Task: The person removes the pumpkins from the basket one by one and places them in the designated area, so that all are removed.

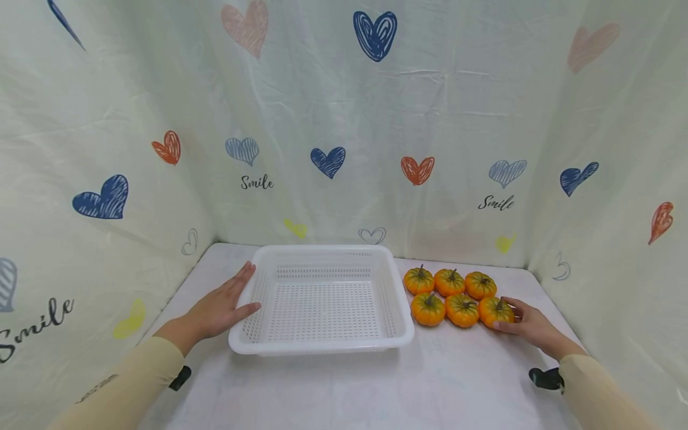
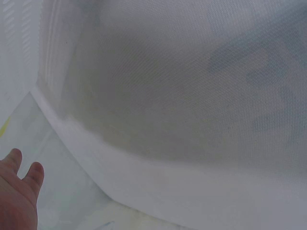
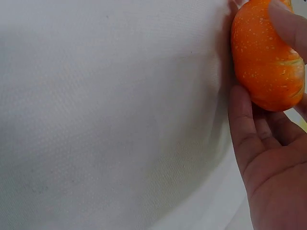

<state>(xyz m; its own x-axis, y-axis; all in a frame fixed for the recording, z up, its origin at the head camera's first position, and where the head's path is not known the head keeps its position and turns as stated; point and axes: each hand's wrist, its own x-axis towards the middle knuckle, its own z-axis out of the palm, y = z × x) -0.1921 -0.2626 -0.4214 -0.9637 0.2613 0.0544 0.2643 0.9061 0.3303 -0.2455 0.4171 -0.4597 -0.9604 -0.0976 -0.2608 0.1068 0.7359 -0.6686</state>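
A white perforated plastic basket (image 1: pixel 322 346) stands on the table, with nothing inside it. My left hand (image 1: pixel 223 304) rests on its left rim, fingers extended and thumb lying over the edge. In the left wrist view, part of that left hand (image 2: pixel 19 191) shows at the lower left. Right of the basket sit several small orange pumpkins in two rows of three. The front-row pumpkin farthest right (image 1: pixel 494 313) is held by my right hand (image 1: pixel 532 325). In the right wrist view, thumb and fingers grip this orange pumpkin (image 3: pixel 266 62) from both sides, close to the tabletop.
Beside the held pumpkin are a front middle pumpkin (image 1: pixel 461 310) and a front left pumpkin (image 1: pixel 428 309). A back-row pumpkin (image 1: pixel 449 282) sits behind them. A pale curtain (image 1: pixel 333 113) printed with hearts encloses the white table (image 1: pixel 344 394) at the back and sides.
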